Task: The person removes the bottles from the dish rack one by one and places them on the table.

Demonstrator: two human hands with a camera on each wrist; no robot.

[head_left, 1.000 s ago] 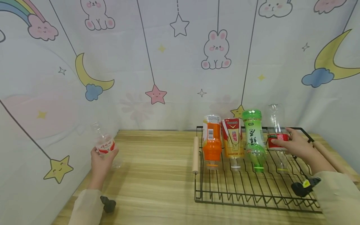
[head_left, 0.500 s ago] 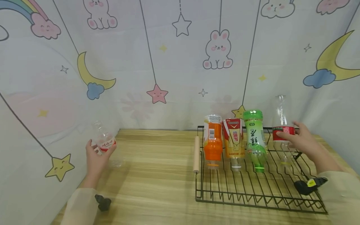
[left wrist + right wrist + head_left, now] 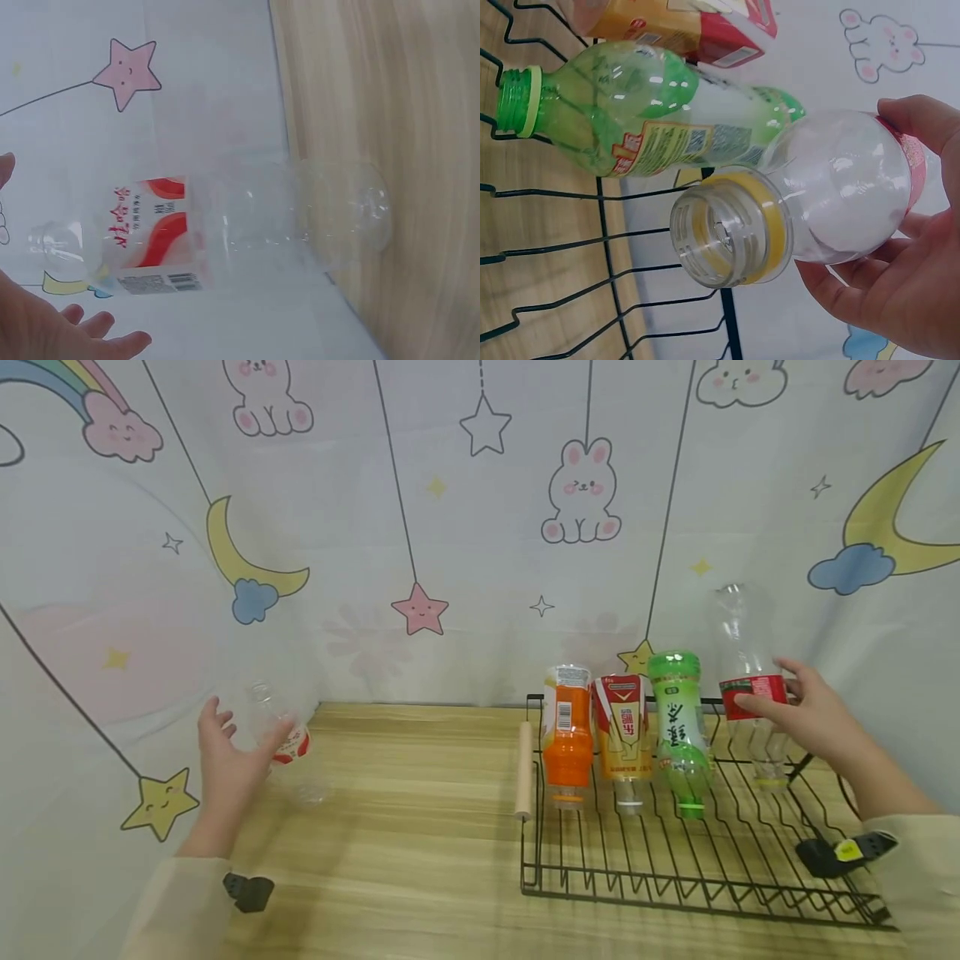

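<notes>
At the left of the head view, a clear plastic bottle (image 3: 295, 745) with a white-and-red label stands on the wooden table. My left hand (image 3: 231, 764) is beside it with fingers spread; in the left wrist view the fingers (image 3: 120, 345) are apart from the bottle. My right hand (image 3: 821, 718) grips another clear bottle (image 3: 753, 695) by its red label. That bottle is held neck down, tilted, over the right part of a black wire rack (image 3: 645, 903). Its uncapped mouth and yellow neck ring (image 3: 769, 217) show in the right wrist view.
An orange bottle (image 3: 567, 735), a red-and-yellow bottle (image 3: 624, 735) and a green bottle (image 3: 681, 735) lean neck down in a row in the rack. The rack has a wooden handle (image 3: 523, 768) on its left side. A patterned cloth (image 3: 480, 552) hangs behind the table.
My left hand has let go of its bottle, opened and moved left; that bottle stays standing. My right hand has lifted its bottle upward off the rack, tilting it.
</notes>
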